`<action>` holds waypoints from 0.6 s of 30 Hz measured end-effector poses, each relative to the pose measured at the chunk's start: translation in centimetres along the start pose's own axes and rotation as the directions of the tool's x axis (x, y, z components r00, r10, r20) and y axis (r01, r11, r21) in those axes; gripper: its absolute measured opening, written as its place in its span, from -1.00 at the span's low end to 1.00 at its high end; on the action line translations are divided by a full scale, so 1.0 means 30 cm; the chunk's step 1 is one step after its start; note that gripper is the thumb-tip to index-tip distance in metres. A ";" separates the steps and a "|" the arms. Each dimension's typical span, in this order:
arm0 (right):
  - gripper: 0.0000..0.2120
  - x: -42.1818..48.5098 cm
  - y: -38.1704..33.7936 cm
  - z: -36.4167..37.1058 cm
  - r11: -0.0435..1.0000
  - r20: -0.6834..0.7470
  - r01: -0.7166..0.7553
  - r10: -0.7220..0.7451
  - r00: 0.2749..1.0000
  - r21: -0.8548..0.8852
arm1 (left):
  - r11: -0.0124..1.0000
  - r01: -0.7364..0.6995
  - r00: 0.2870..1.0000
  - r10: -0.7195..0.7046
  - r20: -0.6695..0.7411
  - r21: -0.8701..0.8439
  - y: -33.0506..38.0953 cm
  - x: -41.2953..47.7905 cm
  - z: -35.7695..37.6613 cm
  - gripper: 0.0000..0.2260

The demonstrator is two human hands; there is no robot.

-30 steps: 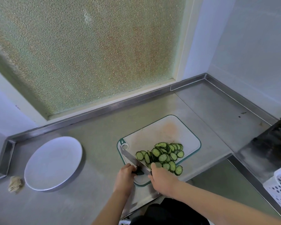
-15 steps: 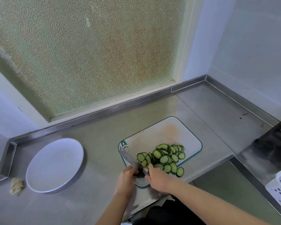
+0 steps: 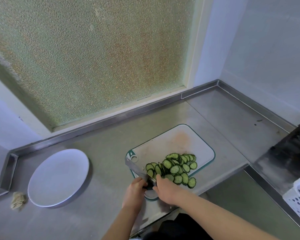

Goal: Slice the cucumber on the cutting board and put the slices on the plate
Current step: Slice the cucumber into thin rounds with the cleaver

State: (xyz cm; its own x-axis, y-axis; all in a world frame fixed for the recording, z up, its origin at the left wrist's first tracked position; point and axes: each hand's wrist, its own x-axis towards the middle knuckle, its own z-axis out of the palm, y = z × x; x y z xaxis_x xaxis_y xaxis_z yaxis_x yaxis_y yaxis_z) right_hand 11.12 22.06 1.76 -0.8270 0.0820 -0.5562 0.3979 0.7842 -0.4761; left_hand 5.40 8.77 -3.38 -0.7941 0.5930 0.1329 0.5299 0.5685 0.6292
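Nearly all is cut: cucumber slices (image 3: 176,168) lie piled on the cutting board (image 3: 171,141) just past the right grip (image 3: 164,187), which is curled round the knife (image 3: 137,168), the left grip (image 3: 134,188) seems to pinch the last stub (image 3: 148,185), and the plate (image 3: 58,175) has none.

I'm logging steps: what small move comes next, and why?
Probably slide the knife under the cucumber slices to lift some: they lie cut on the cutting board, the plate holds none, left hand and right hand meet at its handle.

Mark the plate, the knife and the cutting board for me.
plate (image 3: 59,177): head view, bare middle of its white surface.
knife (image 3: 136,168): head view, middle of the blade, ahead of the hands.
cutting board (image 3: 171,144): head view, bare far part of its white surface.
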 end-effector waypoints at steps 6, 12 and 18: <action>-0.55 0.012 0.011 -0.004 0.999 0.028 -0.010 0.009 1.000 0.035 | 0.999 0.036 0.999 -0.036 0.015 -0.010 -0.008 0.017 0.001 -0.84; -0.65 0.007 0.016 -0.017 0.999 -0.019 0.017 -0.017 1.000 0.039 | 0.996 0.093 0.994 -0.094 0.057 0.011 -0.006 0.018 0.004 -0.87; -0.80 -0.003 0.050 -0.052 0.997 -0.091 0.005 0.002 0.996 0.075 | 0.993 0.117 0.988 -0.117 0.096 0.011 -0.020 0.016 0.004 -0.90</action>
State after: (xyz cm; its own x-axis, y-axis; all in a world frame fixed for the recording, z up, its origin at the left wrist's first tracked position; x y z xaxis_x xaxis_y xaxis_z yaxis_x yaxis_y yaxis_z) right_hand 11.17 24.20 2.16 -0.8590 0.1385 -0.4929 0.4221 0.7364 -0.5287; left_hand 4.74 8.80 -3.78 -0.8185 0.5742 -0.0160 0.4366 0.6400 0.6323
